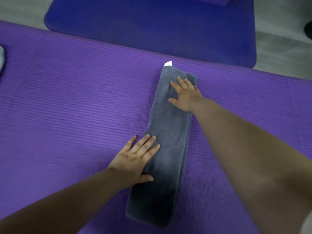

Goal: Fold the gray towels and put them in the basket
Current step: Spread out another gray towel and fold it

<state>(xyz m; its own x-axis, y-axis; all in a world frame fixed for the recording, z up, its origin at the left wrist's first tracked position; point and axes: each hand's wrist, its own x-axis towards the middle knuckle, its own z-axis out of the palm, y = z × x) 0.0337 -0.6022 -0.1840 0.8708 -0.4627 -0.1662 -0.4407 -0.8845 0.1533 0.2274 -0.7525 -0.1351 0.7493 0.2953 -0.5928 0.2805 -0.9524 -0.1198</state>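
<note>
A gray towel lies folded into a long narrow strip on the purple mat, running from near me toward the far edge. A small white tag sticks out of its far end. My left hand rests flat on the strip's left edge near the middle, fingers spread. My right hand presses flat on the far end, fingers apart. Neither hand grips the cloth. No basket is in view.
A dark blue mat lies beyond the purple one on a pale floor. A grey and dark object shows at the left edge. A dark shape sits at the far right.
</note>
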